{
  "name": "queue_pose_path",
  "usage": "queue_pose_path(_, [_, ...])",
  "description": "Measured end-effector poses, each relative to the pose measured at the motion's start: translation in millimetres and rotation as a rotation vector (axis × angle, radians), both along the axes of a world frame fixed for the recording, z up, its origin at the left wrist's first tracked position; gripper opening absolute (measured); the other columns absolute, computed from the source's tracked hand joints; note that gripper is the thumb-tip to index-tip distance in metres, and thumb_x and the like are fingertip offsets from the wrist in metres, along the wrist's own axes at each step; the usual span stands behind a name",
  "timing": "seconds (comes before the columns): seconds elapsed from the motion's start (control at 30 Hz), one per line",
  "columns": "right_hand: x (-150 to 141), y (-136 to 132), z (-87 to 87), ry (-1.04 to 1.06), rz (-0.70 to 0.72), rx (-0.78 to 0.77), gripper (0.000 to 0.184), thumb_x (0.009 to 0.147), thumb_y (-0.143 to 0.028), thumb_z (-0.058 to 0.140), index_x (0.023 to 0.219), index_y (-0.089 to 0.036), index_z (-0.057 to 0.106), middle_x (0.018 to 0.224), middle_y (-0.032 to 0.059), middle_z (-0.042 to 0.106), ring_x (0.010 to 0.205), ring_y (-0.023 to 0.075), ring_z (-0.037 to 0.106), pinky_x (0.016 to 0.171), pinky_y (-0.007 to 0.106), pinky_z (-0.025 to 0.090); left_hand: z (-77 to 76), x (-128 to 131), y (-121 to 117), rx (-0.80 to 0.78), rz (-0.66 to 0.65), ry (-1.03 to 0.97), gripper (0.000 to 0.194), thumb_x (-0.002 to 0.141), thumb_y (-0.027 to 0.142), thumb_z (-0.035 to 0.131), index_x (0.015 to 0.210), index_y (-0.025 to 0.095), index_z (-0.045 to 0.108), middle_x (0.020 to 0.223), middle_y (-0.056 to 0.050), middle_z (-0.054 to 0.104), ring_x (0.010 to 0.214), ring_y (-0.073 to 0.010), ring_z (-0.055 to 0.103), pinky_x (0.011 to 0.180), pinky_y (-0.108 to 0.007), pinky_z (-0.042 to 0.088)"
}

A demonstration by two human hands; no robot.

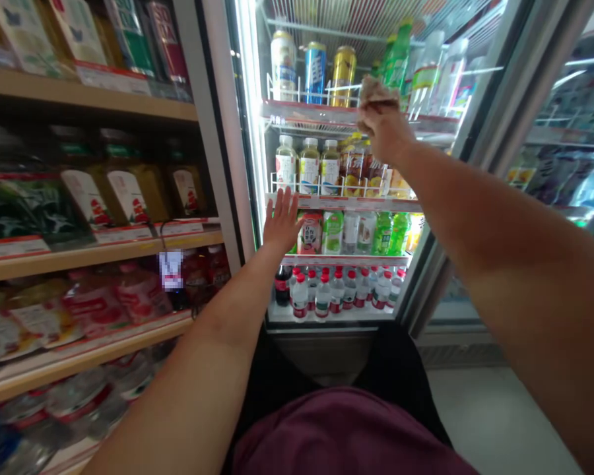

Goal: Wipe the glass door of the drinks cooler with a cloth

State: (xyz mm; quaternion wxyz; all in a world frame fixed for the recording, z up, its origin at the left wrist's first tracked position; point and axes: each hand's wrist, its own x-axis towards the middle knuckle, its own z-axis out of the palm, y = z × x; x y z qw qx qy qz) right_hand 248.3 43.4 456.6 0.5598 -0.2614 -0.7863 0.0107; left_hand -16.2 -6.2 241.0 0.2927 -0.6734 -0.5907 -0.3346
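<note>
My right hand (383, 128) grips a crumpled brownish cloth (376, 92) at the front edge of the upper fridge shelf (317, 111). Just left of the cloth stand a gold can (344, 76), a blue can (315, 72) and a white can (283, 63); green bottles (396, 56) are behind it. Lower down, my left hand (282, 221) is spread with fingers apart, near the front edge of the middle shelf (336, 202). Whether its fingertips touch that edge I cannot tell. A red-labelled drink (311, 232) sits right beside it.
A glass door with a metal frame (495, 152) borders the fridge on the right. To the left, wooden shelves (129, 254) hold bottled drinks and price tags. Small red-capped bottles (323, 295) fill the fridge bottom. Pale floor (495, 409) shows at lower right.
</note>
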Motion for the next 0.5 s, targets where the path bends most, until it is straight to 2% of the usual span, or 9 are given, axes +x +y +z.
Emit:
queue_pose_path(0.1, [6.0,-5.2,-11.3,-0.1,-0.079,0.025,0.033,0.087,0.005,0.031,0.091,0.016,0.062,0.146,0.0195,0.056,0.147,0.0157,0.037,0.119,0.035,0.024,-0.1,0.1,1.0,0.006,0.0,-0.009,0.073,0.103,0.041,0.047,0.166,0.016,0.018,0.173,-0.008,0.007,0.16,-0.0242,-0.006,0.131,-0.05,-0.004])
queue_pose_path(0.17, [8.3,-7.9,-17.9,-0.169,-0.125,0.024,0.037,0.091,0.003,0.034,0.111,0.015,0.062,0.15,0.0221,0.052,0.147,0.0195,0.04,0.121,0.04,0.025,0.8,1.0,0.0,0.007,0.0,-0.015,0.073,0.103,0.041,0.047,0.166,0.017,0.017,0.173,-0.008,0.008,0.16,-0.0243,-0.005,0.131,-0.05,-0.004])
queue_pose_path(0.2, [8.8,-9.0,-21.4,-0.229,-0.167,0.037,0.039,0.091,0.003,0.041,0.125,0.012,0.059,0.153,0.0223,0.049,0.147,0.0216,0.041,0.122,0.041,0.027,1.4,1.7,-0.9,0.005,0.003,-0.011,0.074,0.103,0.041,0.047,0.166,0.017,0.017,0.173,-0.007,0.007,0.16,-0.0245,-0.005,0.131,-0.05,-0.003])
queue_pose_path(0.3, [9.3,-10.9,-32.1,-0.449,-0.323,0.075,0.068,0.086,0.004,0.06,0.151,-0.005,0.046,0.161,0.0216,0.039,0.148,0.0263,0.042,0.121,0.045,0.036,3.4,3.9,-4.1,-0.022,0.049,0.014,0.074,0.103,0.038,0.048,0.166,0.014,0.017,0.173,-0.009,0.005,0.16,-0.0255,-0.004,0.131,-0.05,-0.002])
queue_pose_path(0.4, [9.7,-8.6,-41.9,-0.592,-0.412,0.069,0.075,0.087,0.0,0.062,0.158,-0.009,0.039,0.162,0.0216,0.038,0.145,0.0273,0.045,0.118,0.045,0.039,4.5,5.2,-6.1,-0.032,0.075,0.031,0.075,0.103,0.038,0.049,0.166,0.014,0.017,0.173,-0.01,0.005,0.16,-0.0259,-0.003,0.131,-0.05,-0.001])
queue_pose_path(0.5, [9.9,-5.2,-51.0,-0.658,-0.446,0.063,0.078,0.087,-0.005,0.065,0.16,-0.015,0.037,0.156,0.0182,0.048,0.137,0.0289,0.053,0.114,0.046,0.045,4.5,5.0,-5.7,-0.035,0.078,0.04,0.077,0.103,0.04,0.049,0.166,0.014,0.015,0.173,-0.01,0.004,0.16,-0.0262,-0.004,0.131,-0.049,-0.001])
